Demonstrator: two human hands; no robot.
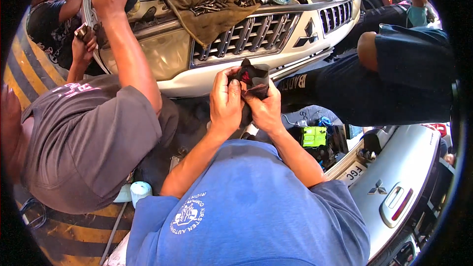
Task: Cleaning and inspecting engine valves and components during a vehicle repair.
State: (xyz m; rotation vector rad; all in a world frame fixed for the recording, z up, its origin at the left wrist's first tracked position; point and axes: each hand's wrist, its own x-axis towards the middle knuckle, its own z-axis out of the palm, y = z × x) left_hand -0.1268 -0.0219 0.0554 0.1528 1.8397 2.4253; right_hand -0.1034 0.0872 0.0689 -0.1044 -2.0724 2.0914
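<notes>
Two hands point(225, 102) point(266, 110) side-by-side, gripping dark item point(259, 74)

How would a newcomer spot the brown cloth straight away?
Find the white car front beyond the person's left hand. Partly over the left end of its grille drapes the brown cloth. Unlike the metal tools lying on it, it hangs down in a pointed corner.

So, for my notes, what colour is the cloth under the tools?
The cloth is brown; head view.
</notes>
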